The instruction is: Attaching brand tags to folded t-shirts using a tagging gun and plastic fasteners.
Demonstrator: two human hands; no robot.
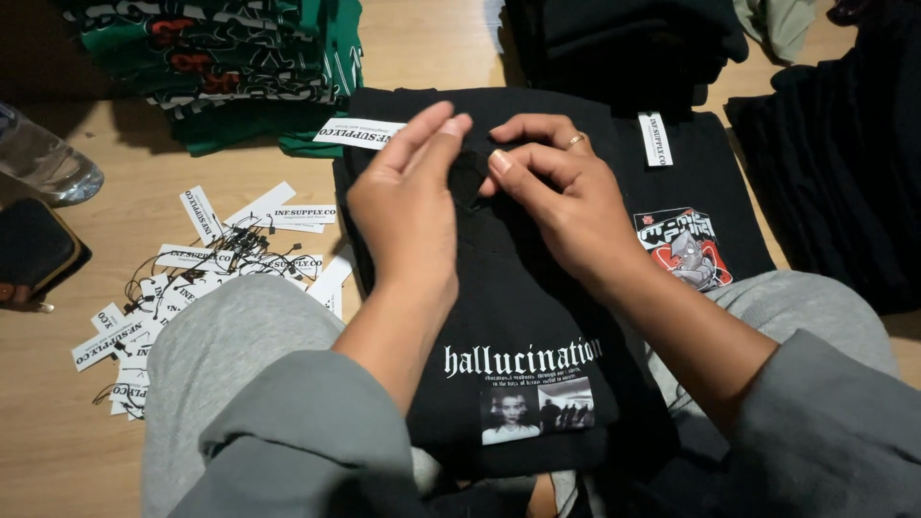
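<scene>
A folded black cotton T-shirt with a white printed line and two small photo prints near its lower edge (pixel 499 317) lies across the person's lap, between two knees in grey fabric, its upper part reaching onto the light wooden floor (pixel 58 441). Both hands meet over the shirt's upper part. The left hand (pixel 408 206) is held with its back to the camera, thumb and forefinger closed together at the neck area of the shirt, pinching a small fold of black cloth. The right hand (pixel 556 197), with a thin ring on one finger, curls in from the other side, its fingertips closed on the same small spot; what exactly is pinched between them is too dark to tell. The two hands touch at the fingertips.

A white paper hang tag (pixel 360 132) sticks out from under the shirt's upper left corner. Just beside the shirt on the right lies a second folded black T-shirt with a red and grey cartoon print (pixel 686 245), with a white tag (pixel 656 140) near its collar. Above it is a stack of folded black garments (pixel 624 43), and further right a loose dark garment (pixel 835 173).

At the upper left stands a pile of folded green printed shirts (pixel 230 67). Below it, on the floor, a scatter of white paper tags with black strings (pixel 206 273) spreads out. At the far left edge lie a clear plastic bottle (pixel 43 163) and a dark pouch (pixel 34 249).
</scene>
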